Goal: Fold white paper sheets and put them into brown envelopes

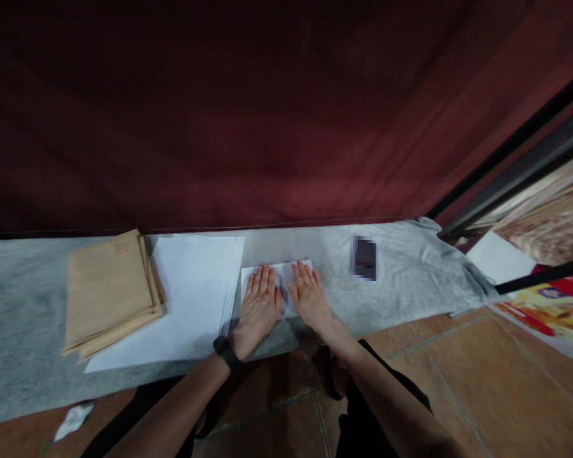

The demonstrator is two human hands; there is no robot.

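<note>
Both palms press down on a small white sheet of paper (284, 280), which lies on a grey cloth. My left hand (259, 302) rests flat on the sheet's left half, fingers stretched forward. On its right half lies my right hand (310, 298), likewise flat with the fingers extended. Much of the sheet is hidden under the hands, so I cannot tell whether it is folded. Just left of my left hand is a stack of larger white paper (195, 292). Several brown envelopes (109, 289) are piled partly over that stack.
The grey cloth (405, 280) covers a long, low surface against a dark red curtain (277, 140). A dark, pixelated rectangular item (365, 259) lies to the right. A colourful box (554, 312) sits on the tiled floor (458, 369) at far right. Crumpled white paper (74, 420) lies at lower left.
</note>
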